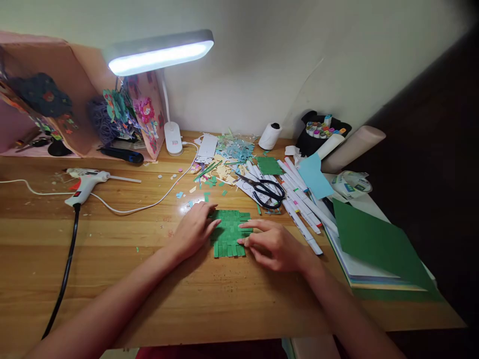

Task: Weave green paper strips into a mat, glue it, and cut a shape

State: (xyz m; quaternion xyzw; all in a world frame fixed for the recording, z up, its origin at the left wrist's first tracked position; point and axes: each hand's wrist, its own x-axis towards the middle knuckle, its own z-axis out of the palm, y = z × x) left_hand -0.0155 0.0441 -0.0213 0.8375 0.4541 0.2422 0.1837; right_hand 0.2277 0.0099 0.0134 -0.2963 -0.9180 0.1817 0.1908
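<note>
A small mat woven from green paper strips (229,233) lies flat on the wooden table, its loose strip ends sticking out at the edges. At its left edge rests my left hand (194,227), thumb tip on the weave and the other fingers near the upper left corner, apart from the thumb. From the other side my right hand (275,244) touches the strip ends at the right edge with spread fingertips. Neither hand appears closed round the paper. Black-handled scissors (264,189) lie just beyond my right hand, on top of markers and a paper sheet.
Several markers (299,209) lie to the right, near stacked paper under a green sheet (377,244). Paper scraps (228,157) and a white thread spool (270,136) are at the back. On the left are a corded glue gun (87,183), a box cutter (121,154) and a lit lamp (160,52).
</note>
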